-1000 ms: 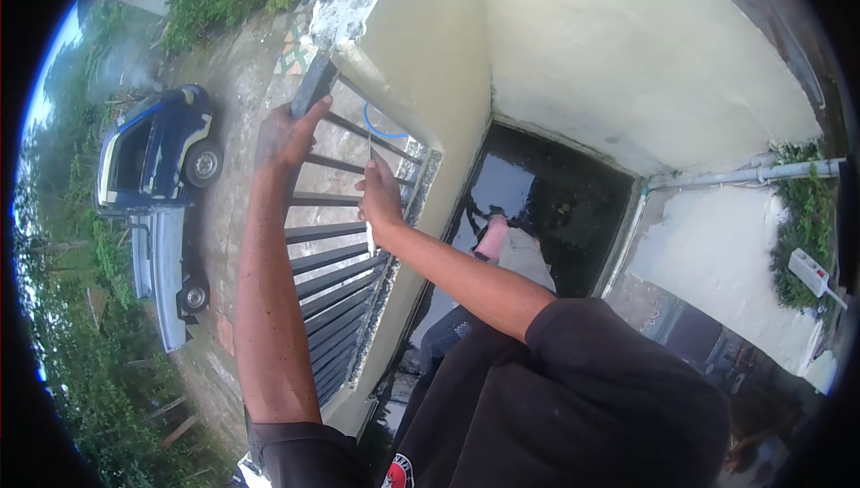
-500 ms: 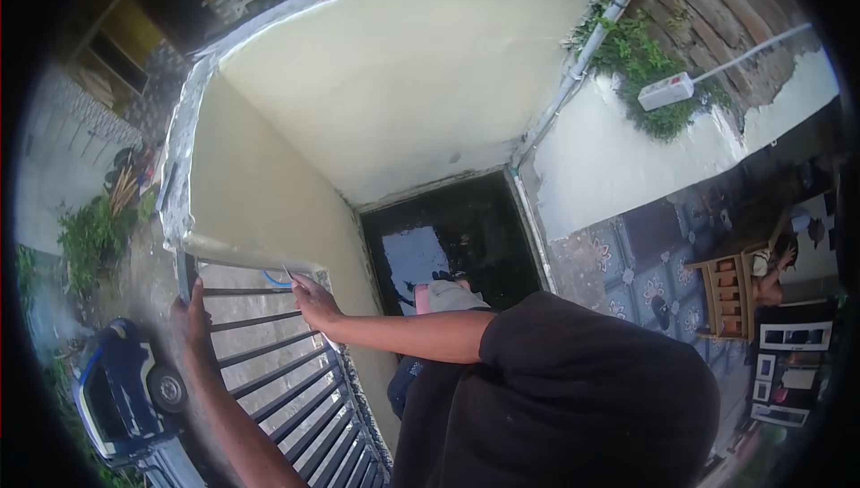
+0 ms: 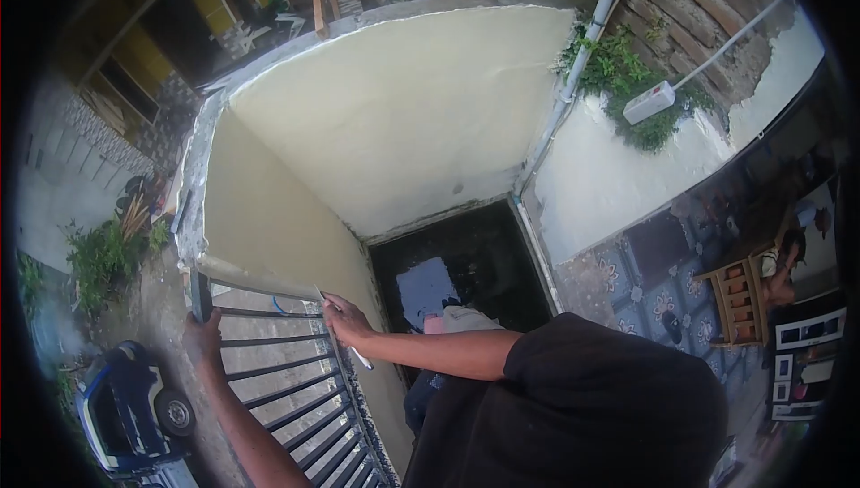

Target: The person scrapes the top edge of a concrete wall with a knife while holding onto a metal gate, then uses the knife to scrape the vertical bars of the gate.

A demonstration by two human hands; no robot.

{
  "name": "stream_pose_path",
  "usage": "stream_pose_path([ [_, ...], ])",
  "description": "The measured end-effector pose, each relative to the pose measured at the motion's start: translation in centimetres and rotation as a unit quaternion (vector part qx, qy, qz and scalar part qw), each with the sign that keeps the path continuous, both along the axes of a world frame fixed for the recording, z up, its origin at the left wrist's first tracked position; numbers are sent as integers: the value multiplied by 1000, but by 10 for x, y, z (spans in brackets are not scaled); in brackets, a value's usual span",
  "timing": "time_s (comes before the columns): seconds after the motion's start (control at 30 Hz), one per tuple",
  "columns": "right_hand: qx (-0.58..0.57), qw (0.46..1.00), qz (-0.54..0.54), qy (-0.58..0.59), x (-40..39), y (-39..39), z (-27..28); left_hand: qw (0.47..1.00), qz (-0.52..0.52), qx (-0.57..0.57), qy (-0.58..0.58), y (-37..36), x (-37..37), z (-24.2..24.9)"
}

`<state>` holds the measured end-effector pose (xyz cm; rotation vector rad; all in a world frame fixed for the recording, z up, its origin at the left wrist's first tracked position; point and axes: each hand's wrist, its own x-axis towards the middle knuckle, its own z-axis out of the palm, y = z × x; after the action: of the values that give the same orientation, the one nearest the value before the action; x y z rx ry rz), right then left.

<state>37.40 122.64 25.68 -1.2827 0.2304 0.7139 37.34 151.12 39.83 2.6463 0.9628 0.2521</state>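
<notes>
My left hand is closed around the outer rail of a dark metal railing, near the corner where it meets the cream wall. At the railing's inner edge, beside the wall, my right hand is closed on a thin tool. The tool's narrow tip sticks out above the fingers and its white end shows below the hand; its exact kind is unclear. A blue loop shows between the two hands, behind the bars.
Dark water lies below, between the walls. A pipe and a power strip are at the upper right. On the right are a wooden bench and part of a person. A vehicle stands lower left.
The view has shifted, so the scene sits lower in the frame. My right hand has moved slightly right along the railing's corner, and the tool's white end now shows. My left hand still holds the rail.
</notes>
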Motion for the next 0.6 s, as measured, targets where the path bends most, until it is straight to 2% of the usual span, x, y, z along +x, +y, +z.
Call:
stream_pose_path([
  [0.27,-9,1000,13,-3,-15,3,-9,999,-9,-40,-7,11,2,-9],
  [0.6,27,998,46,29,-27,14,-10,1000,-3,8,-6,-5,-2,2],
])
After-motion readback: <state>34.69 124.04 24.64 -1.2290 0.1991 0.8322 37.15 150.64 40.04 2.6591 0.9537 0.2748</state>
